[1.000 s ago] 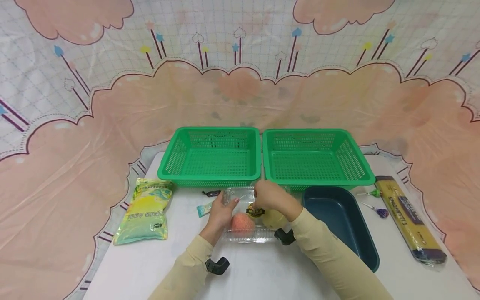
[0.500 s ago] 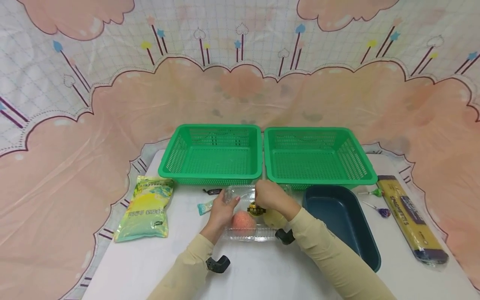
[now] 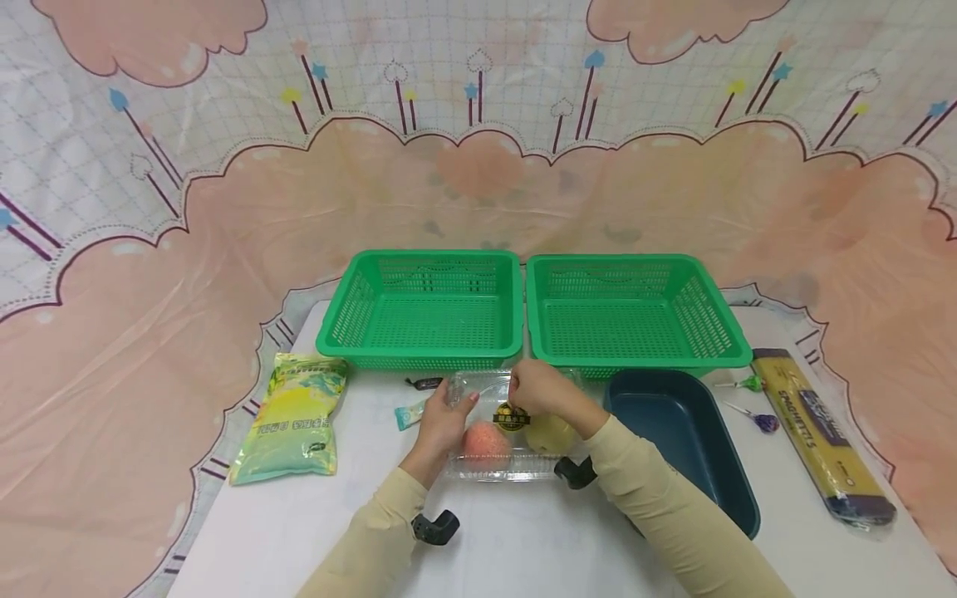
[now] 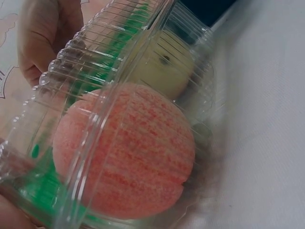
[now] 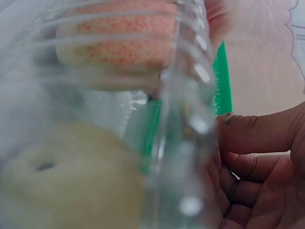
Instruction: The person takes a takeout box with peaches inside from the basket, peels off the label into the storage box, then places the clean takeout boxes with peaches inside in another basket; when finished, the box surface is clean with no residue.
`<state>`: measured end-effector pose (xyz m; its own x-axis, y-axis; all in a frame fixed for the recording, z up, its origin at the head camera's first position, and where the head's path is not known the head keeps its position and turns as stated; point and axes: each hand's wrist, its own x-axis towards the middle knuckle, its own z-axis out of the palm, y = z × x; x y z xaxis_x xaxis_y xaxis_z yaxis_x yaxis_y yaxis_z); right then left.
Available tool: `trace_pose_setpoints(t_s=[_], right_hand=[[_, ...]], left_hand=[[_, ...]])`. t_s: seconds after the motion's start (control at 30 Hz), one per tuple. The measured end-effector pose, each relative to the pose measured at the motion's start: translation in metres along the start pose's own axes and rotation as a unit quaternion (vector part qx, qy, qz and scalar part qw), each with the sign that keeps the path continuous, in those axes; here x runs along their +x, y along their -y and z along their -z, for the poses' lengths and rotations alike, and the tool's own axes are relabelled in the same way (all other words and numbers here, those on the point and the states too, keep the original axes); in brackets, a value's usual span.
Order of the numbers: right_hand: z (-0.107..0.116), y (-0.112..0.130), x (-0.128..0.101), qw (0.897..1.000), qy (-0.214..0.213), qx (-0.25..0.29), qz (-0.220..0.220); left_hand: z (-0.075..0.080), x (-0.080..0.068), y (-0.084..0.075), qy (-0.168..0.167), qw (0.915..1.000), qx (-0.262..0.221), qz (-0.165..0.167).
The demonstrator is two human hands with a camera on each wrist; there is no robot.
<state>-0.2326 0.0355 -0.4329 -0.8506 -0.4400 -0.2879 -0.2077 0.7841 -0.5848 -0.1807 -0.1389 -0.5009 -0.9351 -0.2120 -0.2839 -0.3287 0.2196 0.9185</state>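
A clear plastic clamshell box (image 3: pixel 499 476) lies on the white table in front of the green baskets. It holds a red-speckled fruit (image 3: pixel 484 440) (image 4: pixel 128 152) and a pale yellow fruit (image 3: pixel 549 433) (image 5: pixel 62 181), and there is a round dark sticker (image 3: pixel 511 417) on its lid. My left hand (image 3: pixel 443 418) grips the box's far left corner. My right hand (image 3: pixel 540 390) pinches the lid's far edge, with its fingers (image 5: pixel 257 157) curled against the clear plastic. In the left wrist view the ribbed lid (image 4: pixel 95 81) stands slightly lifted over the fruit.
Two green mesh baskets (image 3: pixel 419 353) (image 3: pixel 643 357) stand side by side behind the box. A dark blue tub (image 3: pixel 676 432) is at the right, with two lollipops (image 3: pixel 751 403) and a spaghetti packet (image 3: pixel 818 436) beyond it. A yellow-green bag (image 3: pixel 293 419) and small sachets (image 3: pixel 409 413) lie at the left.
Both hands stay on the box. The right forearm has swung a little to the right, so more of the yellow fruit shows.
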Motion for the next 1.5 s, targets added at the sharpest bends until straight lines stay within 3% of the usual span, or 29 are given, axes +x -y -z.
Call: trace_pose_setpoints(t_s=[0.3,0.7,1.07,1.33,1.5], right_hand=[[-0.008,0.001,-0.001,1.000,-0.028,-0.007,-0.005],[-0.015,0.008,-0.004,0.996,-0.063,-0.061,-0.012],[-0.007,-0.007,-0.002,0.999,-0.016,0.047,0.007],[-0.007,-0.011,-0.006,0.991,-0.003,0.135,0.001],[-0.001,-0.014,-0.007,0.984,0.026,0.174,0.008]], left_hand=[[0.000,-0.002,0.000,-0.003,1.0000,0.003,0.003],[-0.001,-0.002,0.000,-0.004,1.0000,0.006,0.004],[0.001,0.000,0.000,-0.006,1.0000,0.008,0.001],[-0.001,0.000,0.001,-0.008,0.9999,0.010,-0.001],[-0.001,-0.001,0.001,-0.009,0.9999,0.014,0.000]])
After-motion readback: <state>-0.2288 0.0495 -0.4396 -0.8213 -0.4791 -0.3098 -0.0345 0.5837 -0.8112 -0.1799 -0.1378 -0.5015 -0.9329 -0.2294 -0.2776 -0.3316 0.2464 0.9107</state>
